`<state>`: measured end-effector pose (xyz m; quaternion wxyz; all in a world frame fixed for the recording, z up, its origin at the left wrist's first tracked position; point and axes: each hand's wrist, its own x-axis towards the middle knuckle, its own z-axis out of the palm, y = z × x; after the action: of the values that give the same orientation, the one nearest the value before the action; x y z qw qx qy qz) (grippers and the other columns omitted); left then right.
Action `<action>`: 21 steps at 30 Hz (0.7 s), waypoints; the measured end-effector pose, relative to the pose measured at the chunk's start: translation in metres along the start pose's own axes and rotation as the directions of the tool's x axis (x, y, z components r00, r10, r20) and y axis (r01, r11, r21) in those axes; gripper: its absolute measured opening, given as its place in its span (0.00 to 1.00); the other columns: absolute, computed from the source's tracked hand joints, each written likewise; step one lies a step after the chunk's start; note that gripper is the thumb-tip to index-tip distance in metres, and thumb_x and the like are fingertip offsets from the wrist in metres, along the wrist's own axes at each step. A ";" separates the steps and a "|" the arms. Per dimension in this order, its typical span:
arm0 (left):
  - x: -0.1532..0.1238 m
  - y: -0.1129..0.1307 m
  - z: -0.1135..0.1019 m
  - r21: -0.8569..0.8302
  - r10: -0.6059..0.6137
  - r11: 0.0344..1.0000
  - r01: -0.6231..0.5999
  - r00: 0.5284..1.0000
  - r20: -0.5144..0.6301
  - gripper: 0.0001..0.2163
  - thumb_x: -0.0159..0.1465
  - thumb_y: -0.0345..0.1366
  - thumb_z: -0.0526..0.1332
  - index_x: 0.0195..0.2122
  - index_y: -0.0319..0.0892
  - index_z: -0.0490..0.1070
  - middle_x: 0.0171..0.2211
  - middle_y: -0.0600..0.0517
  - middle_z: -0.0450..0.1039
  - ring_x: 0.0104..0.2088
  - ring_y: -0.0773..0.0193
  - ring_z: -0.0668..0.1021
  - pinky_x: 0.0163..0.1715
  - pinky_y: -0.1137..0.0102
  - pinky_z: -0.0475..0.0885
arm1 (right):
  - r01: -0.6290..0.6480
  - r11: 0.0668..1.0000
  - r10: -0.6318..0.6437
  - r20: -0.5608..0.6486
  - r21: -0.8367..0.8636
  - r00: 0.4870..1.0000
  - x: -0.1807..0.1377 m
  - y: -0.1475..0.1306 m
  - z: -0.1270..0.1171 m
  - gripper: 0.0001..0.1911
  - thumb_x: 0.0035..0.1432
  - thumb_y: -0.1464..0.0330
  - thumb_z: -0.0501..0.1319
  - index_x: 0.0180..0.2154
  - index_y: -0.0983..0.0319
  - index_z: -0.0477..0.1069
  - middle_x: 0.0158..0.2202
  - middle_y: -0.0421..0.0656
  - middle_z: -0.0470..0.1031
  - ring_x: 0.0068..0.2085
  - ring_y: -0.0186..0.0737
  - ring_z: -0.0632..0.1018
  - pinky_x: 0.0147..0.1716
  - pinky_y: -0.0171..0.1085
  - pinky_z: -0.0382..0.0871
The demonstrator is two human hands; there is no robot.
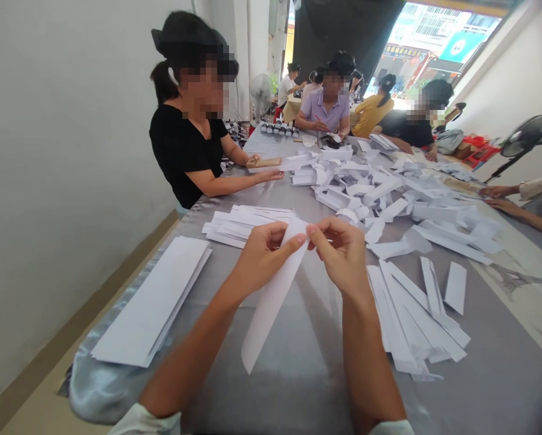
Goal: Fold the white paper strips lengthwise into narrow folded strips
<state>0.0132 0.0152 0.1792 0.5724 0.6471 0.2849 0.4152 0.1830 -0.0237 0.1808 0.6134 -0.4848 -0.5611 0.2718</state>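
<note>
My left hand (260,255) and my right hand (342,251) are raised over the grey table (307,374), and both pinch the top end of a long white paper strip (271,302). The strip hangs down and to the left between my forearms. Thumbs and forefingers of both hands meet at its upper edge. A stack of flat white sheets (155,302) lies to my left, and loose folded strips (416,320) lie to my right.
A pile of folded white paper pieces (388,193) covers the table's middle. A person in black (184,145) sits at the left edge handling paper; others sit at the far end and right. A standing fan (527,136) is at right. A wall runs along the left.
</note>
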 end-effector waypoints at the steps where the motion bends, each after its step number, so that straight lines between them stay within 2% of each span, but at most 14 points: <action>1: 0.000 0.001 -0.001 -0.001 -0.014 1.000 0.014 1.000 0.005 0.18 0.70 0.51 0.69 0.38 0.40 0.74 0.27 0.55 0.70 0.24 0.71 0.64 0.23 0.73 0.55 | 0.011 1.000 -0.010 0.009 -0.009 1.000 0.000 0.001 -0.001 0.14 0.67 0.63 0.69 0.29 0.61 0.76 0.26 0.38 0.75 0.28 0.33 0.75 0.27 0.32 0.69; 4: 0.001 0.000 -0.004 -0.045 -0.020 0.999 0.020 1.000 -0.005 0.18 0.70 0.53 0.69 0.41 0.41 0.73 0.27 0.54 0.74 0.23 0.70 0.67 0.23 0.74 0.58 | 0.018 0.999 -0.016 0.056 -0.036 0.998 -0.001 0.001 -0.002 0.14 0.67 0.62 0.69 0.29 0.61 0.76 0.26 0.39 0.75 0.29 0.34 0.76 0.28 0.33 0.68; 8: 0.006 -0.010 -0.005 -0.097 0.038 0.994 -0.042 0.998 -0.051 0.21 0.72 0.54 0.66 0.33 0.41 0.70 0.27 0.52 0.75 0.28 0.66 0.75 0.28 0.72 0.67 | -0.014 0.998 0.020 0.110 -0.058 0.994 -0.003 0.000 -0.001 0.15 0.67 0.61 0.69 0.29 0.61 0.76 0.26 0.39 0.76 0.28 0.34 0.75 0.27 0.33 0.66; 13: 0.011 -0.020 -0.007 -0.108 0.045 0.993 -0.054 0.996 -0.082 0.23 0.70 0.55 0.68 0.30 0.42 0.67 0.24 0.54 0.72 0.24 0.68 0.71 0.25 0.73 0.62 | -0.037 0.999 0.041 0.105 -0.038 0.994 -0.002 0.003 0.002 0.16 0.67 0.59 0.69 0.29 0.61 0.77 0.25 0.39 0.76 0.27 0.34 0.74 0.27 0.33 0.67; 16: 0.011 -0.019 -0.009 -0.096 0.037 0.994 -0.050 0.991 -0.132 0.23 0.68 0.55 0.70 0.29 0.42 0.66 0.22 0.56 0.70 0.21 0.70 0.66 0.22 0.73 0.58 | -0.051 0.998 0.049 0.096 0.024 0.994 -0.001 0.004 0.005 0.17 0.66 0.56 0.70 0.30 0.61 0.79 0.25 0.39 0.76 0.26 0.33 0.74 0.25 0.33 0.67; 21: 0.008 -0.016 -0.010 -0.066 0.044 0.996 -0.057 0.982 -0.181 0.23 0.66 0.54 0.72 0.28 0.42 0.67 0.21 0.55 0.70 0.21 0.70 0.65 0.21 0.73 0.55 | -0.070 0.996 0.065 0.080 0.055 0.995 -0.001 0.004 0.010 0.22 0.65 0.51 0.71 0.29 0.61 0.79 0.26 0.40 0.77 0.27 0.35 0.76 0.24 0.33 0.68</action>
<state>0.0106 0.0301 0.1654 0.5561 0.5934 0.3042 0.4961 0.1744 -0.0203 0.1755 0.5952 -0.4745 -0.5599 0.3272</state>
